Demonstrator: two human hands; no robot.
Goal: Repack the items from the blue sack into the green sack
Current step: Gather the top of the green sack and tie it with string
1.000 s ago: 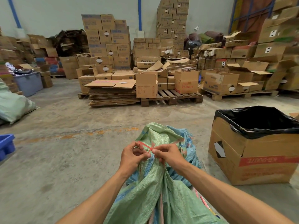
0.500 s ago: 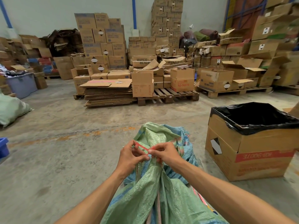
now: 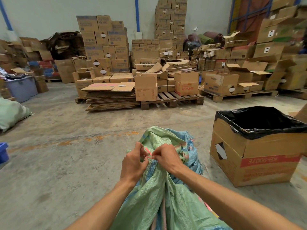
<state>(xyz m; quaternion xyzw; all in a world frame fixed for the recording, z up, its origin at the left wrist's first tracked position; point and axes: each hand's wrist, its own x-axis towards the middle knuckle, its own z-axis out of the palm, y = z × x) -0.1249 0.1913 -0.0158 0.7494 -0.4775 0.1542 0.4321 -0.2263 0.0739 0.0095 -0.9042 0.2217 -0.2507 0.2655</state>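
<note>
A green woven sack (image 3: 154,195) stands on the floor right in front of me, its neck bunched together. A blue woven sack (image 3: 191,153) lies crumpled against its far right side. A thin red string (image 3: 148,152) runs around the bunched green neck. My left hand (image 3: 132,163) pinches one end of the string on the left of the neck. My right hand (image 3: 167,157) pinches the other end on the right, fingertips almost meeting the left hand's. What the sacks contain is hidden.
A cardboard box lined with a black bag (image 3: 259,145) stands open to my right. Pallets of cartons (image 3: 172,98) and flattened cardboard (image 3: 111,97) fill the back. Another green sack (image 3: 11,113) and a blue crate (image 3: 3,152) sit at left. Bare concrete floor (image 3: 66,163) lies around me.
Both hands stay at the sack's neck and have worked the red string between their fingertips; the left hand has lifted slightly. The view has shifted a little to the right.
</note>
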